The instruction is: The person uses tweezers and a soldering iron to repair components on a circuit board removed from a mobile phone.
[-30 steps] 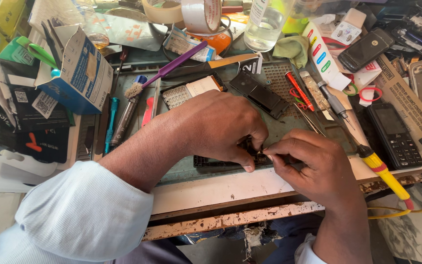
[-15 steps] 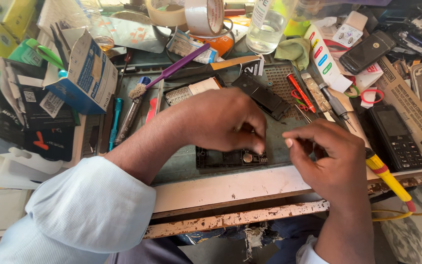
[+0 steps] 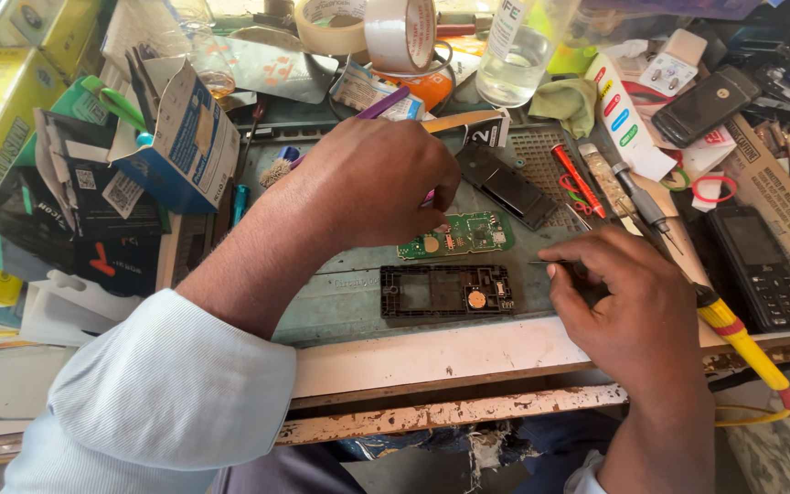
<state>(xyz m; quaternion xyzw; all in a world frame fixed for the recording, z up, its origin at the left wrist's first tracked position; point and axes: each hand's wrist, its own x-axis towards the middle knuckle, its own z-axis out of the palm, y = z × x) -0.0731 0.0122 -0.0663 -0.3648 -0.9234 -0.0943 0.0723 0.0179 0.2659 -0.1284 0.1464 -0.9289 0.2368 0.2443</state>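
Green circuit board (image 3: 458, 235) lifted out, lying on worktop (image 3: 349, 297) just above black phone frame (image 3: 447, 291).
L hand (image 3: 372, 183) fingers curled, tips touching board's left end; R hand (image 3: 631, 306) pinching a thin metal tool (image 3: 550, 263) (tweezers or probe, can't tell). Board looks light, stiff, fragile w/ small exposed parts: grip by edges.
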